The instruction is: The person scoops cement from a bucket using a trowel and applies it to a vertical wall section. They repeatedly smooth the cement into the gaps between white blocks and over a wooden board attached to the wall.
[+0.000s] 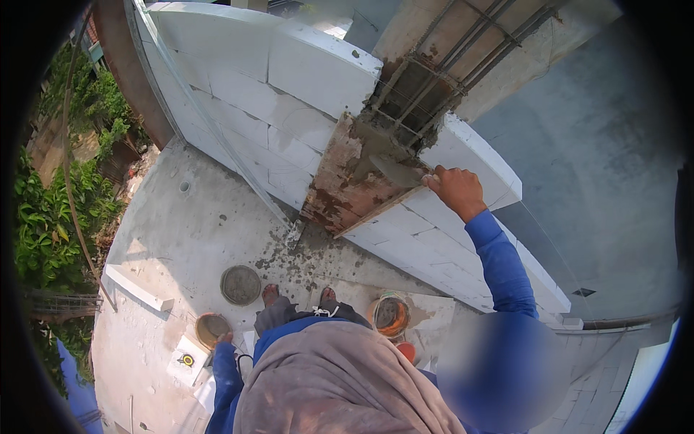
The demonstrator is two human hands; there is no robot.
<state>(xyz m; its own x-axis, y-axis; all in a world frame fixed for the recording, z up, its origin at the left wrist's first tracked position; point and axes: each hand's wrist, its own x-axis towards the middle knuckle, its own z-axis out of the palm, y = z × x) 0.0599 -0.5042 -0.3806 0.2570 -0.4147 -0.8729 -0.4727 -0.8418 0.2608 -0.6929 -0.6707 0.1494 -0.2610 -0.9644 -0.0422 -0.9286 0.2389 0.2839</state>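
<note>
My right hand (457,191), closed round its handle, holds a pointing trowel (399,172) over the top of a reddish-brown form board (347,189). The trowel's blade lies against wet grey mortar (372,148) at the foot of a steel rebar cage (434,72), between two stretches of white block wall (300,72). Low on my left side, my left hand (226,338) grips the rim of a round orange-edged mortar bowl (212,328); its fingers show only in part.
A round tub of grey mortar (241,285) and an orange bucket (390,315) stand near my feet. A long metal straightedge (217,134) leans on the wall. A loose white block (137,288) and yellow tape measure (186,359) lie leftward, before the slab's edge and greenery.
</note>
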